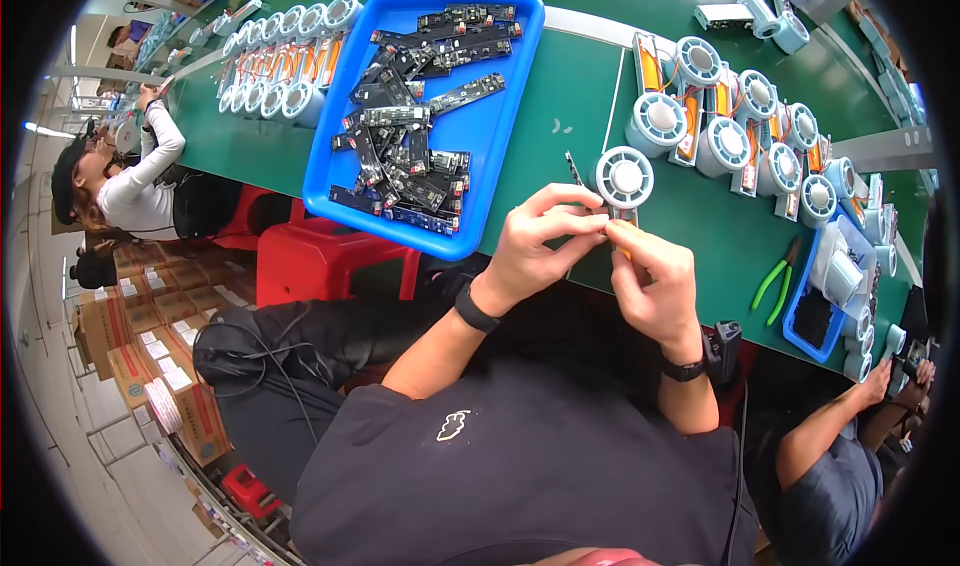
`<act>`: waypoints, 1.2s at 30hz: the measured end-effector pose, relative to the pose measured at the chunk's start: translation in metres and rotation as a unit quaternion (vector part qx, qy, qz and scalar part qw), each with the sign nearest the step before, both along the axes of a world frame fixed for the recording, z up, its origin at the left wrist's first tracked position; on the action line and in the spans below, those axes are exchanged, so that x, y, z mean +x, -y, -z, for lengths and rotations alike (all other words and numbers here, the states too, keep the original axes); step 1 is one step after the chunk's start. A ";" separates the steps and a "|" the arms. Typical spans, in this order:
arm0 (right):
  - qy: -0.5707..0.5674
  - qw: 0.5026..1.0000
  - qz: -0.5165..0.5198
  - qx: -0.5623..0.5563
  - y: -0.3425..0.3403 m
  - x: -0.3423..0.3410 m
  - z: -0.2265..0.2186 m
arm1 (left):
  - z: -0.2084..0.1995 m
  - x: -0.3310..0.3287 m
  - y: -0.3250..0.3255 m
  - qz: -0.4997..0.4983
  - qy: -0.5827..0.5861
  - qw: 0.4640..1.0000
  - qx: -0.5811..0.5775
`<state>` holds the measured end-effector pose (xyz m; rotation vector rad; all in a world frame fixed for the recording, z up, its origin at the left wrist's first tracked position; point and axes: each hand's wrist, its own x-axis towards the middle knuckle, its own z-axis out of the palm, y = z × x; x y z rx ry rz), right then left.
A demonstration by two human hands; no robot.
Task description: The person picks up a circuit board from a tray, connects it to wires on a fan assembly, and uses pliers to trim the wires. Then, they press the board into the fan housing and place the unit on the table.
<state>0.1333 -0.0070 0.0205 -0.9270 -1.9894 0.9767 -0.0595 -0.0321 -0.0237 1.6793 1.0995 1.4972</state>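
My left hand (pixel 540 238) and my right hand (pixel 655 278) meet over the near edge of the green table (pixel 560 96). Together they pinch a small white round fan unit (pixel 624 179) with an orange part under it. The fingertips of both hands touch just below the fan's round face. A thin dark strip (pixel 574 170) stands beside the fan at its left. A blue tray (pixel 500 136) heaped with several dark circuit boards (pixel 410 156) lies to the left of my hands.
Rows of finished white fan units (pixel 740 126) lie at the right, more at the far left (pixel 285 56). Green-handled pliers (pixel 776 284) rest near a small blue bin (pixel 812 316). One person sits left, another's arm at lower right. A red stool (pixel 330 266) stands below.
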 end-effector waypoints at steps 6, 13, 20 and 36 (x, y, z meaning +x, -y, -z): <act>-0.111 0.979 0.033 -0.169 0.006 0.023 -0.005 | -0.032 0.006 0.020 -0.055 -0.141 0.988 -0.015; 0.060 0.973 -0.131 -0.179 -0.011 0.045 -0.031 | -0.076 0.036 0.015 -0.005 -0.094 0.970 -0.223; 0.097 0.948 -0.139 -0.269 -0.032 0.071 -0.051 | -0.112 0.048 0.001 0.030 -0.333 0.933 -0.136; 0.268 0.960 0.060 -0.049 -0.025 0.077 -0.034 | -0.068 0.068 -0.028 0.037 -0.340 0.939 0.027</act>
